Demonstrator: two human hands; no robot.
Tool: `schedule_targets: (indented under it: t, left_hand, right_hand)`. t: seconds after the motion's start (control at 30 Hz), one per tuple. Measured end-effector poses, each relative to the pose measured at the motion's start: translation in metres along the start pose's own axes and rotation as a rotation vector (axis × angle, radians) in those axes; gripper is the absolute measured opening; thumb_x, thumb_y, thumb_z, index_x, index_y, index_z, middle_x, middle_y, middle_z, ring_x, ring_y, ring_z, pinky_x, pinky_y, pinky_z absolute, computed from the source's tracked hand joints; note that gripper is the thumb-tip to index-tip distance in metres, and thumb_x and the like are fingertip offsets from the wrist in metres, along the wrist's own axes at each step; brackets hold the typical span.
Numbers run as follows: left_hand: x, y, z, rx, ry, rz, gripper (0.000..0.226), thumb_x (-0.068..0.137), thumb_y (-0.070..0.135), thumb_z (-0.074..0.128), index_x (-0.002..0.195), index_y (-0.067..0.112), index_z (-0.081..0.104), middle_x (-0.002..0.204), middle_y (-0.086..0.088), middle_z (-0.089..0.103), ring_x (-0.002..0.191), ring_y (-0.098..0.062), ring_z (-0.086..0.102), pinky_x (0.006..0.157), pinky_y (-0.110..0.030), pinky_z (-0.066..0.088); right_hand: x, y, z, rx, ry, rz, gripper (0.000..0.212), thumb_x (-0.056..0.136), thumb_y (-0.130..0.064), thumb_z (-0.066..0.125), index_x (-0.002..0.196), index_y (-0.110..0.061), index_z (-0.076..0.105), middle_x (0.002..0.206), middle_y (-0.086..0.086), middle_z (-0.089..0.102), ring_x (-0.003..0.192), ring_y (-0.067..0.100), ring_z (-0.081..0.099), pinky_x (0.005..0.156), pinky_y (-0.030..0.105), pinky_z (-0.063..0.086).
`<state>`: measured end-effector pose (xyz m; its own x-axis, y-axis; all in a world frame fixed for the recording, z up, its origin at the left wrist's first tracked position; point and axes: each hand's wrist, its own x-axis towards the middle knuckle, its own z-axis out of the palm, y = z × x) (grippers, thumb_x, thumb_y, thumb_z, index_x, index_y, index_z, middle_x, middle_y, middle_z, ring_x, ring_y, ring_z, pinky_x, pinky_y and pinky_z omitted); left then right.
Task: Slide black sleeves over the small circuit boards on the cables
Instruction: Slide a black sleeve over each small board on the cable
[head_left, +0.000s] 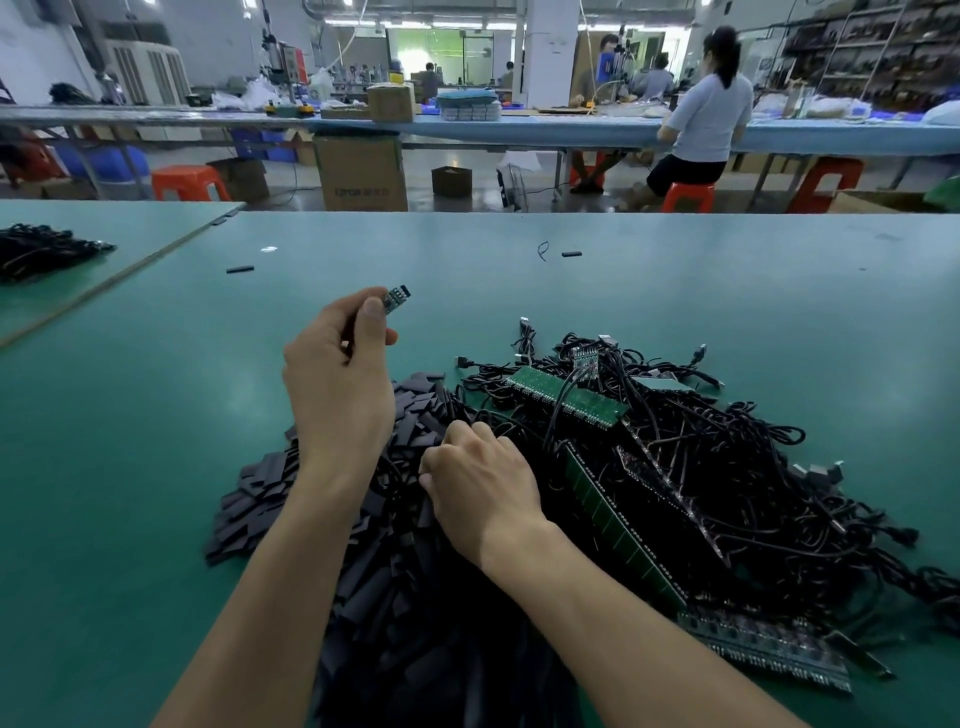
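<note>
Among sleeves (260, 488), the right hand (480, 491) hides its fingertips.

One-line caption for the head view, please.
The left hand holds a small circuit board up while the right hand reaches into the pile of black sleeves beside tangled cables.

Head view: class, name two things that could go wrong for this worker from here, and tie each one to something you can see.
1. The left hand pinches the board near one end, raised off the table. Pushing a sleeve on could twist it or knock it loose.
2. The right hand digs into the sleeves where they meet the tangled cables. Its fingers might snag a cable or lift several sleeves at once.
</note>
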<state>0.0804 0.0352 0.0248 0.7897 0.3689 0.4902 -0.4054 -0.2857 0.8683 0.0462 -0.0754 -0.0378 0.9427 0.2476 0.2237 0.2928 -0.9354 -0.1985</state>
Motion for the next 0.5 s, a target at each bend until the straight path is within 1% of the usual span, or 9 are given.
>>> schedule_targets:
  t: [0.07,0.13,0.23,0.27,0.33,0.4,0.43,0.47,0.5]
  left_hand:
    - [0.001,0.000,0.001,-0.007,-0.052,-0.035,0.025,0.103,0.023,0.053,0.123,0.023,0.068,0.079,0.014,0.067,0.045,0.000,0.043,0.044,-0.012,0.036]
    - [0.001,-0.001,0.001,-0.016,-0.116,-0.058,0.029,0.103,0.017,0.053,0.129,0.022,0.065,0.081,0.014,0.069,0.043,-0.002,0.039,0.042,-0.012,0.034]
    - [-0.002,0.003,0.001,0.000,-0.249,-0.011,0.029,0.102,0.016,0.054,0.128,0.024,0.064,0.081,0.021,0.072,0.055,-0.004,0.045,0.048,-0.014,0.040]
    - [-0.004,0.005,0.001,0.003,-0.294,0.010,0.027,0.102,0.016,0.055,0.126,0.026,0.063,0.082,0.022,0.072,0.056,-0.007,0.046,0.049,-0.018,0.042]
    - [-0.007,0.008,0.002,0.016,-0.380,0.033,0.021,0.102,0.017,0.056,0.114,0.033,0.060,0.085,0.021,0.074,0.057,-0.011,0.051,0.055,-0.028,0.049]
    - [-0.011,0.010,0.004,0.023,-0.452,0.033,0.016,0.101,0.018,0.056,0.103,0.034,0.057,0.085,0.020,0.074,0.059,-0.013,0.058,0.062,-0.034,0.052]
    - [-0.012,0.011,0.004,0.027,-0.482,0.031,0.016,0.101,0.018,0.057,0.102,0.034,0.057,0.085,0.019,0.075,0.063,-0.019,0.062,0.064,-0.037,0.054]
    - [-0.013,0.012,0.005,0.028,-0.502,0.030,0.016,0.101,0.018,0.058,0.100,0.035,0.059,0.085,0.018,0.075,0.069,-0.026,0.065,0.065,-0.040,0.055]
    - [-0.014,0.012,0.005,0.024,-0.509,0.031,0.018,0.100,0.018,0.060,0.099,0.036,0.061,0.085,0.018,0.075,0.074,-0.028,0.067,0.066,-0.041,0.055]
  right_hand:
    - [-0.002,-0.001,-0.005,0.137,0.075,0.063,0.022,0.104,-0.022,0.047,0.113,-0.016,0.067,0.111,0.005,0.058,0.103,0.025,0.056,0.085,0.035,0.048]
    - [-0.004,0.002,-0.017,0.370,0.181,0.158,0.023,0.105,-0.024,0.043,0.111,-0.016,0.063,0.103,0.001,0.062,0.090,0.019,0.060,0.075,0.033,0.051]
    - [-0.010,0.017,-0.040,0.683,0.315,0.248,0.014,0.105,-0.022,0.046,0.099,-0.025,0.058,0.078,-0.008,0.064,0.062,0.004,0.058,0.057,0.022,0.042]
    - [-0.012,0.024,-0.048,0.745,0.351,0.259,0.015,0.105,-0.021,0.048,0.098,-0.029,0.058,0.076,-0.009,0.064,0.059,0.002,0.058,0.055,0.021,0.043]
    - [-0.019,0.036,-0.061,0.844,0.402,0.251,0.022,0.104,-0.019,0.049,0.102,-0.035,0.064,0.075,-0.013,0.064,0.060,-0.001,0.060,0.059,0.021,0.048]
    - [-0.024,0.046,-0.070,0.851,0.443,0.211,0.027,0.104,-0.019,0.050,0.114,-0.035,0.068,0.077,-0.022,0.060,0.065,-0.008,0.057,0.065,0.015,0.045]
    - [-0.024,0.050,-0.074,0.829,0.462,0.191,0.026,0.103,-0.021,0.051,0.119,-0.035,0.068,0.080,-0.024,0.060,0.071,-0.009,0.059,0.069,0.013,0.045]
    - [-0.024,0.053,-0.078,0.817,0.481,0.176,0.025,0.102,-0.024,0.054,0.120,-0.036,0.067,0.083,-0.024,0.062,0.076,-0.007,0.061,0.071,0.012,0.047]
    - [-0.023,0.056,-0.082,0.824,0.497,0.170,0.021,0.100,-0.027,0.058,0.116,-0.038,0.066,0.083,-0.020,0.064,0.077,-0.004,0.063,0.073,0.014,0.050]
